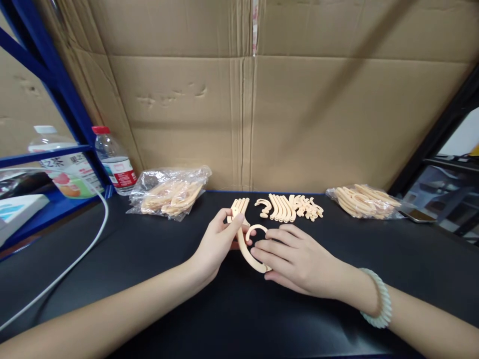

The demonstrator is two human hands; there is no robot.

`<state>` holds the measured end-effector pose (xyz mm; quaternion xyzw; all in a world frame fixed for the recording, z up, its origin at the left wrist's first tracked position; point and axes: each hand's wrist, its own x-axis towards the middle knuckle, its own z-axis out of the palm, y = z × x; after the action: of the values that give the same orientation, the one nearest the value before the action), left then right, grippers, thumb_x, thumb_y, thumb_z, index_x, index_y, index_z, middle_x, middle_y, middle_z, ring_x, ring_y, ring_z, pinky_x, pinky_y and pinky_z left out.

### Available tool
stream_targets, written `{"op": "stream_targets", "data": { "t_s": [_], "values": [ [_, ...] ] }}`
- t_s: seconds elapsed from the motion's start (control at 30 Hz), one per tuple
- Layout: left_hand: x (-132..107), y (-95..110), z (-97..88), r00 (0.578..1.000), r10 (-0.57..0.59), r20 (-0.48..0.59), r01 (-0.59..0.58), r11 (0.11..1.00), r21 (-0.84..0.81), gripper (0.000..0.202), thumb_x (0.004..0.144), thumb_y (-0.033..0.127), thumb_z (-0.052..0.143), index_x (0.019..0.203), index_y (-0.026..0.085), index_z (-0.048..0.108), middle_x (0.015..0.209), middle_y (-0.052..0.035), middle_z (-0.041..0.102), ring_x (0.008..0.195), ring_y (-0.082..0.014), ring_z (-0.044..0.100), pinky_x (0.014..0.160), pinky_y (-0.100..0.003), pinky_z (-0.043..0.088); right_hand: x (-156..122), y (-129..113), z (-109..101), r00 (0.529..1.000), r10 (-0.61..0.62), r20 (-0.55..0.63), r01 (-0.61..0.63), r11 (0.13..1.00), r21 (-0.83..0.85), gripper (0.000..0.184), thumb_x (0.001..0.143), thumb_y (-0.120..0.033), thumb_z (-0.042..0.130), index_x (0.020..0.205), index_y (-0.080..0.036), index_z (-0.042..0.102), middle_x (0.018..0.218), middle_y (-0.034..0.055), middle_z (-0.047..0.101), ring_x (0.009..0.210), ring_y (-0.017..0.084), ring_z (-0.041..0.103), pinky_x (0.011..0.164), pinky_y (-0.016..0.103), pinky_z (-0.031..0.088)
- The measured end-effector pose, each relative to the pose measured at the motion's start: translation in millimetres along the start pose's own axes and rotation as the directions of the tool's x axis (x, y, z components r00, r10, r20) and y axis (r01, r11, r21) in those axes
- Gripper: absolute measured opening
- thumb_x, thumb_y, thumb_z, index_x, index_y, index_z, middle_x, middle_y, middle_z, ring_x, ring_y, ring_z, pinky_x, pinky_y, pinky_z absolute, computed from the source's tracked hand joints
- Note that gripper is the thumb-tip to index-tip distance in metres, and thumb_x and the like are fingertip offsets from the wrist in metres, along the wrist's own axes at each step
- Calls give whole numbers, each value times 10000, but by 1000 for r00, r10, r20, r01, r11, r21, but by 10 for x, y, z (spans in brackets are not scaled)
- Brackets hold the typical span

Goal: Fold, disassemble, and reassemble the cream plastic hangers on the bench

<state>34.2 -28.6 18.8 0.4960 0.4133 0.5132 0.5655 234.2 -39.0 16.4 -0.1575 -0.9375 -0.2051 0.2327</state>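
Observation:
Between my two hands is a beige curved piece (pixel 245 251) that bends round into a hook-like end. My left hand (pixel 219 239) pinches its upper, straighter end between thumb and fingers. On the other side my right hand (pixel 295 259) closes round the curved end, and its fingers hide part of it. Just behind my left hand lie several long beige strips (pixel 241 203). Farther right on the black table (pixel 187 309) are a beige hook (pixel 265 203), a row of curved beige arms (pixel 282 208) and a heap of small beige pieces (pixel 309 207).
Clear plastic bags of beige parts lie at back left (pixel 170 194) and back right (pixel 364 201). A red-capped bottle (pixel 116 164) stands by the blue frame (pixel 56 85). A white cable (pixel 92 244) runs along the left. Cardboard (pixel 179 109) walls the back; a phone (pixel 421 216) lies at right.

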Motion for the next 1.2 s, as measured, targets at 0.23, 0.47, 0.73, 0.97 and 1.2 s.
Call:
{"op": "stream_targets", "data": {
  "t_s": [0.23,0.47,0.73,0.97,1.2],
  "values": [
    [24,0,-5,999,33,-1,-33,997,76,278,864,430,601,894,173,499,797,-26,687,598,-123,633,611,-275,546,-64,113,4,1000,19,13,-20,998,52,201,950,-308,517,998,-167,652,761,34,621,859,190,546,871,383,391],
    [48,-40,-80,900,434,-32,-343,754,560,460,888,354,554,1308,218,426,1355,-128,468,925,-189,635,645,-285,562,-106,143,33,972,211,-100,-200,973,113,231,952,-320,511,913,-170,681,671,-2,553,667,133,489,829,349,339],
    [-119,-157,-46,659,413,629,-729,145,669,366,947,183,462,1305,240,415,1276,-92,574,984,-179,643,857,-314,544,-110,160,10,976,162,-143,-169,985,-42,186,924,-224,528,799,-161,651,684,9,560,730,159,500,812,365,320],
    [-61,-162,-83,662,430,614,-709,93,699,65,961,219,477,1009,199,515,927,-21,661,809,-151,649,716,-249,516,-82,108,0,982,113,-151,-133,983,-128,151,934,-218,523,956,-147,654,672,5,563,739,169,490,807,385,312],
    [-104,-114,-57,706,282,649,-667,-42,744,187,893,74,397,876,202,532,908,-10,622,608,-121,572,524,-206,435,-80,65,38,983,143,-112,-147,989,-30,209,939,-274,518,829,-157,652,682,13,541,754,173,466,835,392,309]
  ]
}}
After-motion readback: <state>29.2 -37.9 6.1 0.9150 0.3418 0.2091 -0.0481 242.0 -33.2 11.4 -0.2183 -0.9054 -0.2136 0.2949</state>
